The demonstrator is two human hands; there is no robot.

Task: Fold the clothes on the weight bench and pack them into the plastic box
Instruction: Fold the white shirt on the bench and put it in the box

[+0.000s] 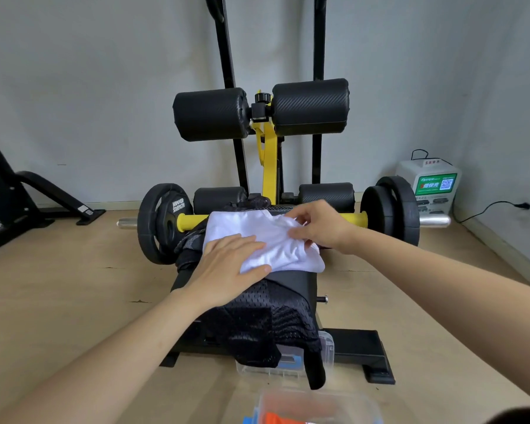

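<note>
Left hand (227, 264): forearm reaches in from lower left; palm down, fingers spread flat, pressing the near left edge of the white garment (257, 237). Grip open, nothing pinched.

Right hand (318, 228): forearm enters from the right; wrist bent, fingertips drawn together, pinching a bunched fold at the garment's far right side.

White garment: smooth, thin fabric, partly folded, creased on the right; lies across the bench (300, 286) near its far end.

Black mesh garment (257, 325): perforated, slightly glossy knit; lies under the white one and drapes off the near end of the bench, one strip hanging down over the plastic box.

Bench: black padded top on a black metal base.

Plastic box (328, 347): clear, with a blue clasp, on the wooden floor below the near end of the bench, mostly covered by the mesh.

Second clear container (318, 405): bottom edge of view, blurred, orange item inside.

Weight plate (162, 223): black, round, left end of a yellow-sleeved bar; white lettering reads "HAMMER STRENGTH".

Foam rollers (211, 114): black, cylindrical, textured.

White charging unit (429, 185): against the right wall; green label with QR code, text illegible.
</note>
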